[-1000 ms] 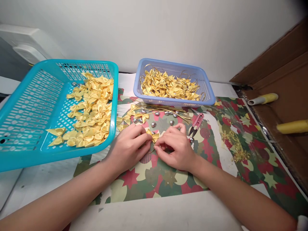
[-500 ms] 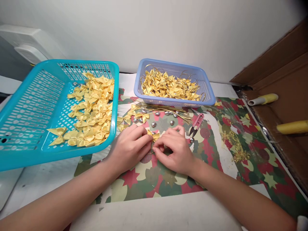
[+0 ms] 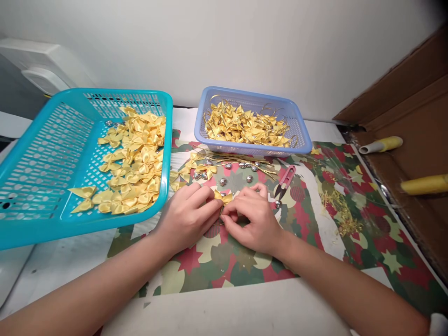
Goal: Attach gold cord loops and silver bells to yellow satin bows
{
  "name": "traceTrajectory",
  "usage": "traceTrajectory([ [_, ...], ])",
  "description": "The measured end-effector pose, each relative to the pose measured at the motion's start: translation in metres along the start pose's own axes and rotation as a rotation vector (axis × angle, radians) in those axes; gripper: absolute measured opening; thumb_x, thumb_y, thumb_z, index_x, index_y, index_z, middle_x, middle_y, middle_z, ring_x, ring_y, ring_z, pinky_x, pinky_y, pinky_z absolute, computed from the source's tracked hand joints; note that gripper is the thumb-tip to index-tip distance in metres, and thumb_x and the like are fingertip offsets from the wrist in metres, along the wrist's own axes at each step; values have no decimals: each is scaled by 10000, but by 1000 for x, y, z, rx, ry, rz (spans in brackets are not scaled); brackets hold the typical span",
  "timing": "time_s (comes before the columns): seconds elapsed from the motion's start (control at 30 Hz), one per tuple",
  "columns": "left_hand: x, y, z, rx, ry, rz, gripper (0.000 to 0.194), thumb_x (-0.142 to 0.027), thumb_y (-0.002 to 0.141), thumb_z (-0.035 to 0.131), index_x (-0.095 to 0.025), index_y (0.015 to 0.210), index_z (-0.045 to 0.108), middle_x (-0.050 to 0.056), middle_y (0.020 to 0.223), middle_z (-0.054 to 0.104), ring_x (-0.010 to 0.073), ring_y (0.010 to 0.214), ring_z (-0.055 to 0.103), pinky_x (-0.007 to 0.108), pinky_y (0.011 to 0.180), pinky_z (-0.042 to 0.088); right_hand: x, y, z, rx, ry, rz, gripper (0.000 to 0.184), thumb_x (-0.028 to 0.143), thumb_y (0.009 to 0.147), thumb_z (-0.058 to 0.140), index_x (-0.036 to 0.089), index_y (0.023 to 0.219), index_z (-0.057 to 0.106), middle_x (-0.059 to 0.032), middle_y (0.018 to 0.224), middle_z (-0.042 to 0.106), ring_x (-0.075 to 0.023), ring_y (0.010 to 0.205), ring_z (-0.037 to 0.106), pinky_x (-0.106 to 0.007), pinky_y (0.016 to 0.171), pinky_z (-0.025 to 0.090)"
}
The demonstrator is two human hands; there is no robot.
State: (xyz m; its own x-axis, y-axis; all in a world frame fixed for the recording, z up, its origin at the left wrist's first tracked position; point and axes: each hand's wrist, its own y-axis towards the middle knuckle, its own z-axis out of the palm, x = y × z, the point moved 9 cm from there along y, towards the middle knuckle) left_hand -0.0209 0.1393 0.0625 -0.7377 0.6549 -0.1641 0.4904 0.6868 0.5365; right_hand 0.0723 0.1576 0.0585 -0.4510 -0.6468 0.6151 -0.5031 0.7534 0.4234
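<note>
Over the patterned sheet, my left hand [image 3: 191, 212] and my right hand [image 3: 252, 218] meet with fingertips nearly touching. Between them is a yellow ribbon bow [image 3: 224, 198], pinched in my left fingers. A thin gold cord [image 3: 219, 224] curves below the bow, and my right thumb and forefinger close on it. The exact crossing of cord and bow is hidden by my fingers. Just beyond lie several silver bells [image 3: 223, 182], loose yellow bows [image 3: 189, 168] and a bundle of gold cords [image 3: 241, 159].
A turquoise basket [image 3: 167, 154] of yellow bows stands at left. Behind, a blue basket [image 3: 252, 148] holds bows with gold cord loops. Pink thread snips [image 3: 287, 179] lie right of my hands, near gold cord scraps [image 3: 345, 219]. A cardboard box [image 3: 413, 112] borders the right side.
Both hands stay almost in place, still pinching the bow and cord. Only slight finger motion shows, and the whole view shifts a little.
</note>
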Motion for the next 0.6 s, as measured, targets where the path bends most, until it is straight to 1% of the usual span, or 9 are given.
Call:
traceTrajectory([
  [0.27, -1, 0, 0, -1, 12, 12, 209, -183, 891, 579, -160, 707, 678, 44, 668, 568, 166, 608, 408, 306, 551, 319, 4, -2, -1, -24, 5, -31, 161, 111, 774, 573, 181, 629, 563, 75, 508, 486, -98, 604, 437, -335, 777, 262],
  [0.6, 2, 0, 1, 2, -11, -27, 194, -168, 879, 593, -158, 696, 657, 36, 658, 555, 164, 615, 412, 304, 561, 334, 7, -4, -2, -39, 12, -40, 168, 106, 765, 577, 178, 614, 556, 74, 505, 484, -97, 594, 441, -342, 772, 263],
])
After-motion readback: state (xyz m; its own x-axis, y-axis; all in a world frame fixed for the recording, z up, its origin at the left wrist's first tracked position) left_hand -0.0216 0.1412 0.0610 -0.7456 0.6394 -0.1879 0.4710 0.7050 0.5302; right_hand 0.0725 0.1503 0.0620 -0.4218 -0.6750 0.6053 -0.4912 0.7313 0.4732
